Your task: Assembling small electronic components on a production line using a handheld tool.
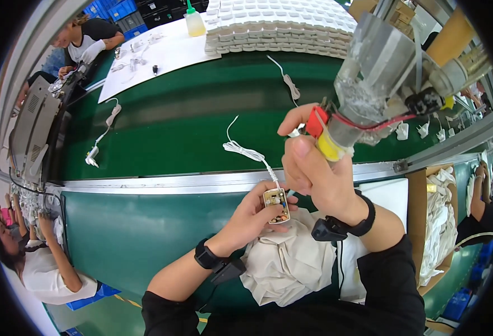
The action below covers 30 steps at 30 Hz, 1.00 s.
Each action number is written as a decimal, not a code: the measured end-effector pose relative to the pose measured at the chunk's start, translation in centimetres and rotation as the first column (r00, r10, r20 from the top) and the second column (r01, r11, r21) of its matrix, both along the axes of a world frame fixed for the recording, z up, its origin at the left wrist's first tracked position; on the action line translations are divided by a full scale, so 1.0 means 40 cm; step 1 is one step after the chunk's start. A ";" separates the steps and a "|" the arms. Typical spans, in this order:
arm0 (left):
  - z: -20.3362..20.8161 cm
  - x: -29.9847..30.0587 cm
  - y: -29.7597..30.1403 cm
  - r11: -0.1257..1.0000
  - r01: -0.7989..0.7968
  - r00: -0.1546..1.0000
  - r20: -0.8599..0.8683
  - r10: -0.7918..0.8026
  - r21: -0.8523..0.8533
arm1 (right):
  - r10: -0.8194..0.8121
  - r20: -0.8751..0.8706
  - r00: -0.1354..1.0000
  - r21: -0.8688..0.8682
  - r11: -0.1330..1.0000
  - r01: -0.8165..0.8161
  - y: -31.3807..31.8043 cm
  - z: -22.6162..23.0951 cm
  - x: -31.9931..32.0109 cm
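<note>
A small open adapter [276,204], its circuit board exposed and white cord attached, is gripped by the left hand [250,215]; a hanging power screwdriver [369,84] is clasped by the right hand [313,168]

A circuit board [275,203] is held in the left hand [252,215], over a crumpled cloth [288,260] at the near edge. The right hand [313,168] is raised just right of and above it, closed on a hanging tool [369,84]. A cord [246,151] runs from the board back onto the belt [190,123]. Further left on the belt lies a second cord [103,131]. Stacked trays [280,25] sit behind the belt, a bottle [194,22] to their left. A carton [434,224] stands at right.
</note>
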<state>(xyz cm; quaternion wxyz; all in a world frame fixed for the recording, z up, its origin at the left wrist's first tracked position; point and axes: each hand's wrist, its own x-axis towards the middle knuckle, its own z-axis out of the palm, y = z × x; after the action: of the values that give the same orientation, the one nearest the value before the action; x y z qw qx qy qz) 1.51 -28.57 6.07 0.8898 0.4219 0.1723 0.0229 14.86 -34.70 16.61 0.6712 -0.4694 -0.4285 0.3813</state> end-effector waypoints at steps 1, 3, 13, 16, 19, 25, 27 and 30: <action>-0.001 0.004 -0.005 1.000 0.007 1.000 0.002 -0.007 -0.012 | -0.007 0.002 1.000 -0.012 1.000 0.007 0.001 -0.005 0.003; 0.001 0.006 -0.009 0.997 0.017 1.000 0.017 -0.018 0.069 | -0.020 0.005 1.000 0.020 1.000 0.020 0.010 -0.022 0.010; -0.003 0.010 -0.017 0.995 0.006 0.997 0.071 -0.013 0.103 | 0.002 -0.037 0.999 0.061 0.998 0.000 0.013 -0.051 0.020; 0.000 0.010 -0.020 0.991 -0.001 0.996 0.088 -0.012 0.136 | 0.006 -0.020 1.000 0.046 0.999 -0.005 0.007 -0.057 0.017; -0.001 0.008 -0.019 0.990 0.003 0.996 0.086 -0.015 0.138 | -0.002 -0.012 1.000 0.073 0.997 0.003 0.012 -0.056 0.016; -0.010 0.009 -0.016 0.991 -0.004 0.997 0.081 -0.007 0.132 | -0.032 0.014 0.999 0.066 0.997 0.031 0.011 -0.042 0.011; -0.016 0.014 -0.009 0.993 -0.042 0.999 0.033 0.039 0.107 | 0.010 -0.028 1.000 0.039 0.999 -0.009 0.005 -0.034 0.010; -0.021 0.019 0.011 0.994 -0.090 0.996 0.005 0.089 0.062 | 0.039 -0.048 0.998 0.018 0.999 -0.038 0.003 -0.031 0.006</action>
<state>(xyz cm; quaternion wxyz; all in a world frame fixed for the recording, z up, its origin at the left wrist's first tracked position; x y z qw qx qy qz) 2.27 -28.13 5.24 0.8745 0.4414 0.1893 0.0686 15.12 -34.57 15.36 0.6779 -0.4459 -0.4243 0.4019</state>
